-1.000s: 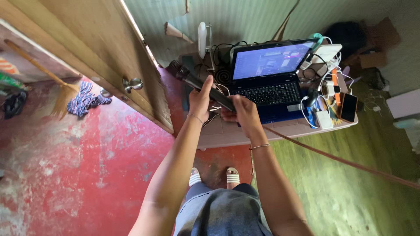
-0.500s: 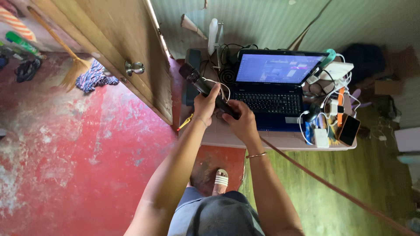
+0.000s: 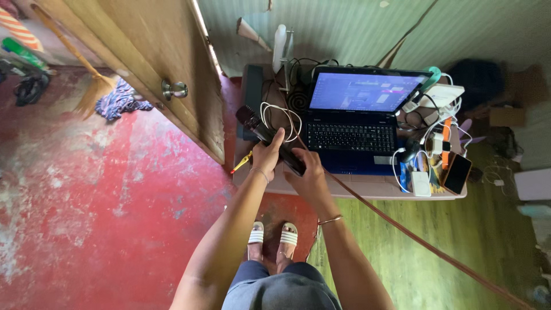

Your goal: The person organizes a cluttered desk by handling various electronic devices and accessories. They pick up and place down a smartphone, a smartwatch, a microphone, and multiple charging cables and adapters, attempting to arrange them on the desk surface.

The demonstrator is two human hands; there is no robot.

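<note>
Both hands grip one black microphone (image 3: 270, 138), held slantwise just above the near left corner of the desk (image 3: 367, 189). The left hand (image 3: 267, 154) is wrapped around the middle of the handle, thumb up along it. The right hand (image 3: 308, 175) is curled around the lower end of the handle, fingers closed over it, as one would hold it to twist or open the base. The mesh head points far and left, toward the wooden door (image 3: 143, 63) with its round metal knob (image 3: 174, 89).

Beyond the hands a coil of white cable (image 3: 281, 117) lies on the desk beside an open laptop (image 3: 353, 123) with its screen lit. To the right of the laptop are chargers, tangled leads and a dark phone (image 3: 457, 173) near the desk's right edge. A yellow-handled tool (image 3: 242, 162) pokes out at the left edge under the left wrist. Below, two feet in white sandals (image 3: 274, 235) stand on the red floor (image 3: 115, 189).

Against half a second ago, the microphone and both hands have dropped nearer to the body, off the laptop's left side, so the white cable now shows in full. Both sandals are in view now; only one was then.
</note>
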